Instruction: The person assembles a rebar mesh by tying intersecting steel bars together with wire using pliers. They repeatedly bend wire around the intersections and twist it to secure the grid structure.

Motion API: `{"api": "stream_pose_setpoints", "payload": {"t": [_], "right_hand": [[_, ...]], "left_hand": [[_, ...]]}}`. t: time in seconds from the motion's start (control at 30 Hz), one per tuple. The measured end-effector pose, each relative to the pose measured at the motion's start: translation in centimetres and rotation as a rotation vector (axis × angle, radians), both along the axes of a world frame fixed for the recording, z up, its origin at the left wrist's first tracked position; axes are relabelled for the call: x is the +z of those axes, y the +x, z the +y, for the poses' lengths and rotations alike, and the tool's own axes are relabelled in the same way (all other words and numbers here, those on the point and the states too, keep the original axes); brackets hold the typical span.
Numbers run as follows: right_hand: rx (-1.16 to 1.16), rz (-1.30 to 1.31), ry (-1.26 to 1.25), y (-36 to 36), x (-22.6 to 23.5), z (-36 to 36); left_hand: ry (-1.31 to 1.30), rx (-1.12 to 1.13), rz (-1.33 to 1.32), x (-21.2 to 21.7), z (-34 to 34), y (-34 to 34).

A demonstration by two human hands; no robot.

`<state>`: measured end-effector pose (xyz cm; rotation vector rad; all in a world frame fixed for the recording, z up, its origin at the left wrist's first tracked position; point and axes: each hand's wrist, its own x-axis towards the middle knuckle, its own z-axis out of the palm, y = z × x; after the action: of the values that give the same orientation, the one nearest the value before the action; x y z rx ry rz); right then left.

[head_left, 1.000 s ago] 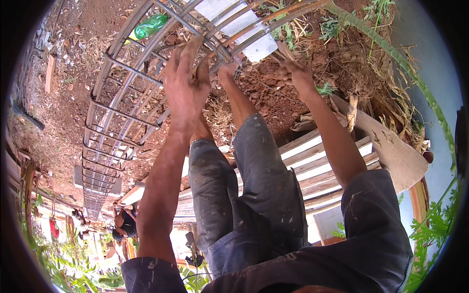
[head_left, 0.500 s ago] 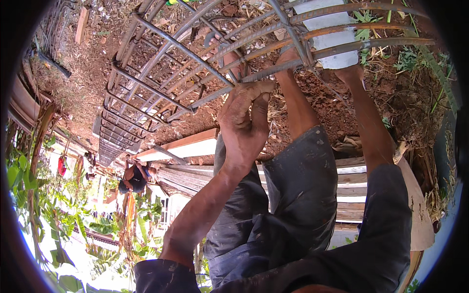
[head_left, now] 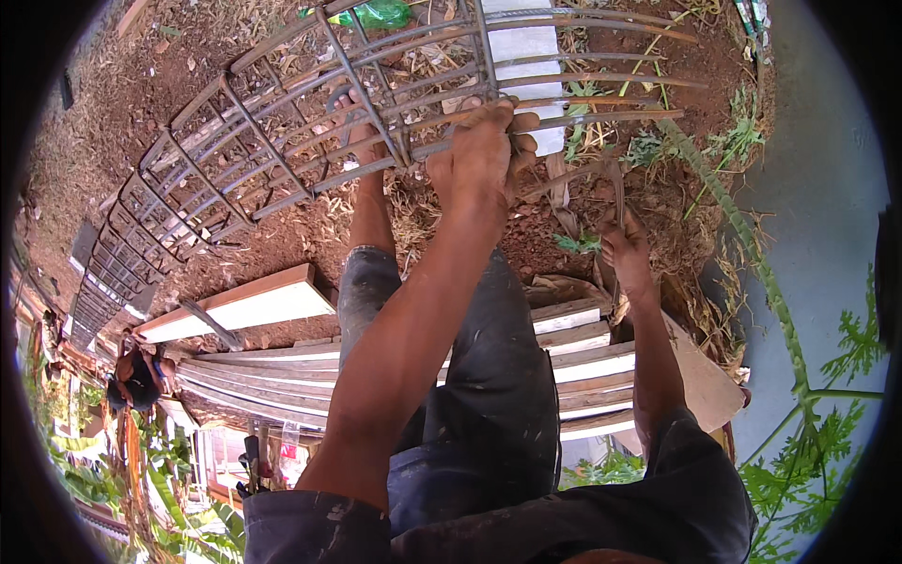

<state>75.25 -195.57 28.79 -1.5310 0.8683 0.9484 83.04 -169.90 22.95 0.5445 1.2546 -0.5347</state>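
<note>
This looks like an outdoor building site in a planted yard. A long cage of steel reinforcing bars (head_left: 266,141) runs from near right to far left over bare reddish earth (head_left: 268,233) strewn with dry litter. Long wooden boards (head_left: 583,352) lie side by side on the near side of the cage. Leafy plants (head_left: 836,446) grow at right beside a smooth blue-grey surface (head_left: 799,197), and another person (head_left: 141,378) is at far left, near more greenery (head_left: 169,479).
</note>
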Motion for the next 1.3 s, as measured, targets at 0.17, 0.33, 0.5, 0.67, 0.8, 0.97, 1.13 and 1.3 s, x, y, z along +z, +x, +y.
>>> {"api": "stream_pose_setpoints", "payload": {"t": [0.17, 0.33, 0.5, 0.67, 0.8, 0.97, 1.13, 1.3], "right_hand": [[0.699, -0.173, -0.440, 8.3, 1.5, 5.7], [0.884, -0.953, -0.922, 12.9, -8.0, 5.2], [0.636, -0.793, -0.884, 12.7, -9.8, 6.6], [0.920, -0.707, -0.815, 12.1, -8.5, 7.4], [1.230, -0.601, -0.969, 11.5, -6.5, 10.4], [1.346, -0.539, -0.878, 12.8, -5.6, 9.5], [1.322, 0.029, -0.615, 16.2, 2.8, 13.6], [1.704, -0.068, -0.590, 17.5, 4.2, 15.7]], "left_hand": [[0.042, -0.051, -0.067, -0.4, 0.6, -0.9], [0.051, -0.109, -0.062, -0.3, 1.2, -0.7], [0.025, -0.137, -0.027, 0.9, 2.1, 0.0], [-0.045, -0.023, 0.045, 2.2, 1.7, 0.7], [-0.041, -0.023, 0.017, 1.5, 1.3, 0.5], [-0.056, -0.044, -0.037, 1.6, 1.8, 0.2], [-0.090, 0.207, 0.064, 1.1, 0.5, 0.3], [-0.181, 0.448, 0.181, 0.4, -1.5, -0.2]]}}
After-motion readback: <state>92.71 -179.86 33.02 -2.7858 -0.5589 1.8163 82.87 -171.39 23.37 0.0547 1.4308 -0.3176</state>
